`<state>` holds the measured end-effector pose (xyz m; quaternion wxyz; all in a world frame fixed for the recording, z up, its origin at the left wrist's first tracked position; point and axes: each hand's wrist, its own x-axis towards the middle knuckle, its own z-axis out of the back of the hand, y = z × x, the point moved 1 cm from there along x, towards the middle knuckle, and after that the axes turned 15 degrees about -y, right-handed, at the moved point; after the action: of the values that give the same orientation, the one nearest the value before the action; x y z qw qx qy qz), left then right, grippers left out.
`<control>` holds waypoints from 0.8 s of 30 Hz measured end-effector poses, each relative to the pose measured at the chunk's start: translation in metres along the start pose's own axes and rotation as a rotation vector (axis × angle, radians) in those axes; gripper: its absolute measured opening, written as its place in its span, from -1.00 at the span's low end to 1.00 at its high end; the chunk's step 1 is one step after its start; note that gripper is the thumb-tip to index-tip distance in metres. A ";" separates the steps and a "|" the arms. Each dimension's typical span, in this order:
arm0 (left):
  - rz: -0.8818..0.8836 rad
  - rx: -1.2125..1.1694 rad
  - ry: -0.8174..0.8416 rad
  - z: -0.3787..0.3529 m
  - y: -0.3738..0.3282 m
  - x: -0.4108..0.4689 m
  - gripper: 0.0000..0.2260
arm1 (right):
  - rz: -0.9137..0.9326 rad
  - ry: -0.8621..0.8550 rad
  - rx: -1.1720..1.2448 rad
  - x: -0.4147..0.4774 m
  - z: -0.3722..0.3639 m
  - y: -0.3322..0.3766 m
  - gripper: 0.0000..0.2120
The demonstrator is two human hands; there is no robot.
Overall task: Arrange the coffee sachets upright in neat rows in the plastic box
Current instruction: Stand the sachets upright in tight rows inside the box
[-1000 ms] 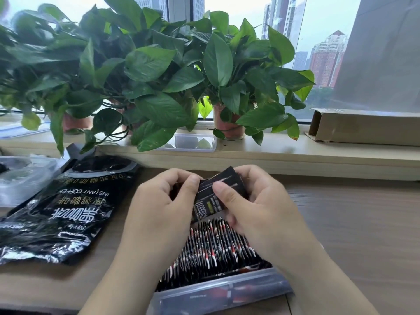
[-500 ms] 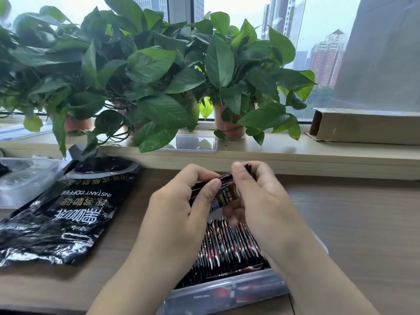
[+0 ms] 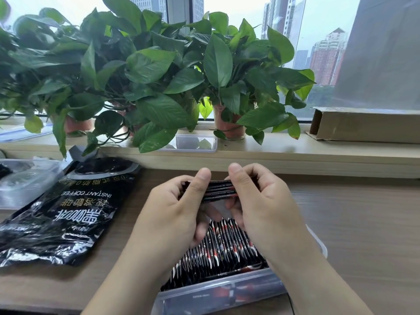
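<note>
Now that you've turned sachets [image 3: 219, 189] edge-on above box [image 3: 218, 294] — left hand [image 3: 172, 208], right hand [image 3: 261, 201] both pinching them — looks ready to slot in.

- "INSTANT COFFEE" in white capitals, upside down from this view, on the black coffee bag [image 3: 68, 214] lying on the desk to the left of the left hand [image 3: 172, 212].
- On the same bag, larger white Chinese characters, also upside down: "黑咖啡".
- The print on the sachets [image 3: 219, 189] gripped in that hand is too small to read.

Left hand [image 3: 172, 214] and right hand [image 3: 266, 205] (thumbs uppermost) around sachet stack [image 3: 219, 189]
</note>
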<state>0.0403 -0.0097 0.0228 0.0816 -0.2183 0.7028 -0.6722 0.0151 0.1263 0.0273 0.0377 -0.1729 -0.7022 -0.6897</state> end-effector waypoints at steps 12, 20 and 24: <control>-0.100 -0.014 -0.138 0.010 0.002 0.008 -0.72 | 0.463 0.145 -0.398 0.008 0.019 0.002 -0.58; -0.123 0.052 -0.081 0.012 -0.003 0.004 -0.67 | 0.808 0.160 -0.441 0.004 0.017 0.006 -0.80; 0.027 -0.159 -0.132 0.007 -0.004 0.003 -0.54 | 0.792 0.039 -0.415 0.003 0.017 0.007 -0.83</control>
<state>0.0416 -0.0175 0.0270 0.1193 -0.2584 0.7499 -0.5972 0.0180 0.1430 0.0342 0.2767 -0.4195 -0.4276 -0.7514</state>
